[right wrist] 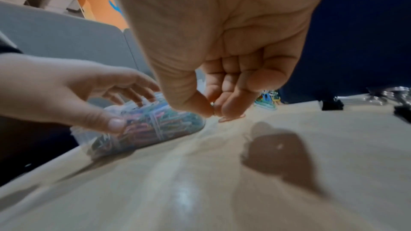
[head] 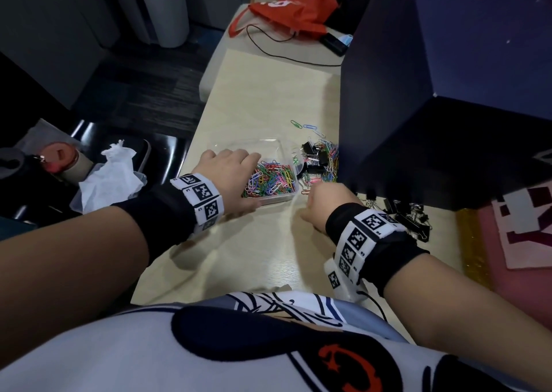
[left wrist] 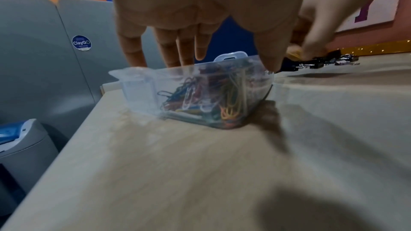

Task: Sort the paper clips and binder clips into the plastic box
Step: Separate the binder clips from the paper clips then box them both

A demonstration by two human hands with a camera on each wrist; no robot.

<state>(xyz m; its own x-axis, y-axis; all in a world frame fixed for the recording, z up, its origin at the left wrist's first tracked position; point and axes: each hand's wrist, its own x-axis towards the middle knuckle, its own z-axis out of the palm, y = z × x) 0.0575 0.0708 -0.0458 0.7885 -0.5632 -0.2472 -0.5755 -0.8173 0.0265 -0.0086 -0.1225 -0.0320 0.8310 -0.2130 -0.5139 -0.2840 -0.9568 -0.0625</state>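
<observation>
The clear plastic box (head: 277,149) stands mid-table, its near compartment heaped with coloured paper clips (head: 271,181). My left hand (head: 236,176) holds the box, thumb against the near wall (right wrist: 115,124) and fingers arched over the rim (left wrist: 169,55). Just right of the box's near corner, my right hand (head: 321,203) has its fingers curled, and thumb and fingertips (right wrist: 213,111) pinch a red paper clip (right wrist: 231,118) that lies on the table. A mixed pile of paper clips and black binder clips (head: 321,158) sits right of the box. More black binder clips (head: 410,218) lie past my right wrist.
A dark blue partition (head: 418,107) walls off the right side, close behind the piles. An orange bag (head: 286,12) and a black cable (head: 283,51) lie at the far end. The table's left edge (head: 191,158) runs beside the box; a tub with tissue (head: 110,179) sits beyond it.
</observation>
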